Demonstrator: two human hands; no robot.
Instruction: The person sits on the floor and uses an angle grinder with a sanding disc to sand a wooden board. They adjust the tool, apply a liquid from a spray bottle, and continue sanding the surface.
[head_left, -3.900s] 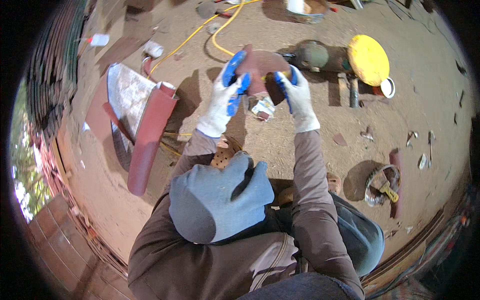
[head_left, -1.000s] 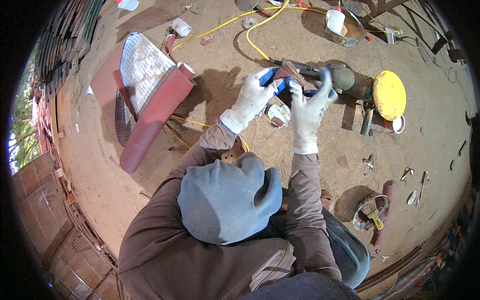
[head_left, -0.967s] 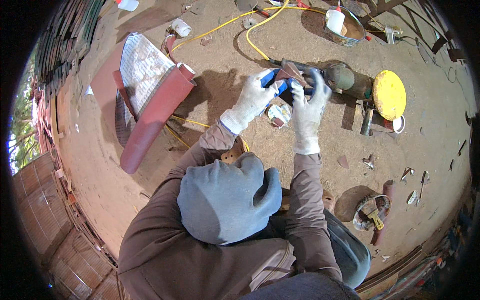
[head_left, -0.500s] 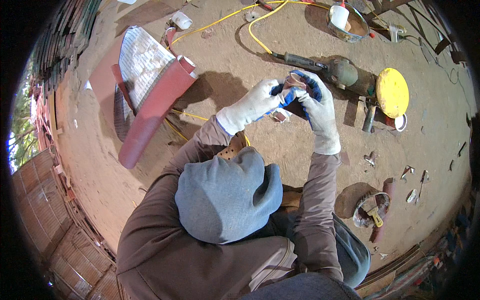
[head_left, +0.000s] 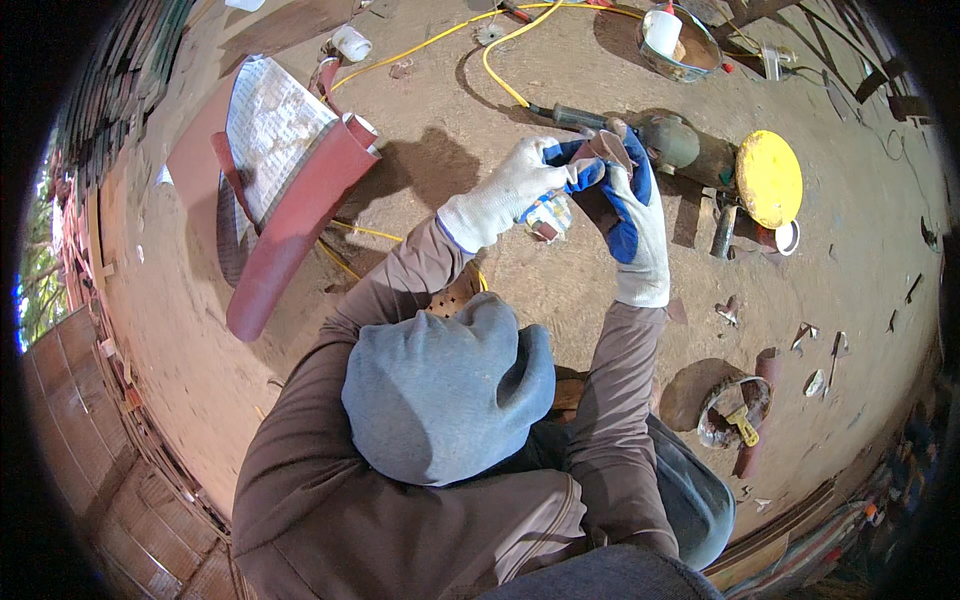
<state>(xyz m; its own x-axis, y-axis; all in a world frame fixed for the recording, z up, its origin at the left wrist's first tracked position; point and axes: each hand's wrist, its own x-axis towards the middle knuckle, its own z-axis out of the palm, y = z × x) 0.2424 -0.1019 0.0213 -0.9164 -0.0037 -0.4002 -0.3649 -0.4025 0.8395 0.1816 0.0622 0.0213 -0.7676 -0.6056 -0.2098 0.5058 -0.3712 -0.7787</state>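
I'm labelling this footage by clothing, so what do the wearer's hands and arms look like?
The left hand and right hand wear white knit gloves with blue on the palm side and fingers. The left cuff has a thin blue edge. Plain, creased brown sleeves cover both forearms.

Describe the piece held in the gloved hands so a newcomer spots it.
Find the yellow disc at right, then follow the green power tool leftward to the gloved left hand and right hand. Between them is a curled reddish-brown sheet. Unlike the long red roll further left, it is small and hand-held.
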